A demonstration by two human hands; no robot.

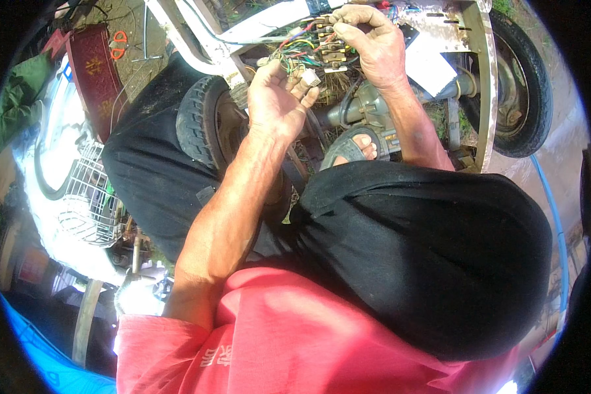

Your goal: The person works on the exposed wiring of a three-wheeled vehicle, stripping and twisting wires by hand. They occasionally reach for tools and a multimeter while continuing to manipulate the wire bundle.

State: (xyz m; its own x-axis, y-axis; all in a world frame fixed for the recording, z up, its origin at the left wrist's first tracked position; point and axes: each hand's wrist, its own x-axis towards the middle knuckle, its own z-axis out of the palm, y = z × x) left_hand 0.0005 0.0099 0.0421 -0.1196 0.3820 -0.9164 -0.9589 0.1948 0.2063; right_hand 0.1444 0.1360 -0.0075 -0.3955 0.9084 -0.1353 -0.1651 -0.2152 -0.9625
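I squat beside a small vehicle tipped on its side, its white frame running up and left, one tyre just under my left wrist and a bigger wheel at the far right. My sandalled foot rests below the grey motor housing. A wire basket lies off to my left, and a red board with orange scissors beyond it. My black-trousered knees fill the lower view and hide the ground under the wiring.

The coloured wire bundle hangs from the frame between my hands. My left hand reaches up, forearm straight, fingers pinched on a small white connector at the bundle's lower end. My right hand curls over from above, fingertips closed on the connector block among the wires.
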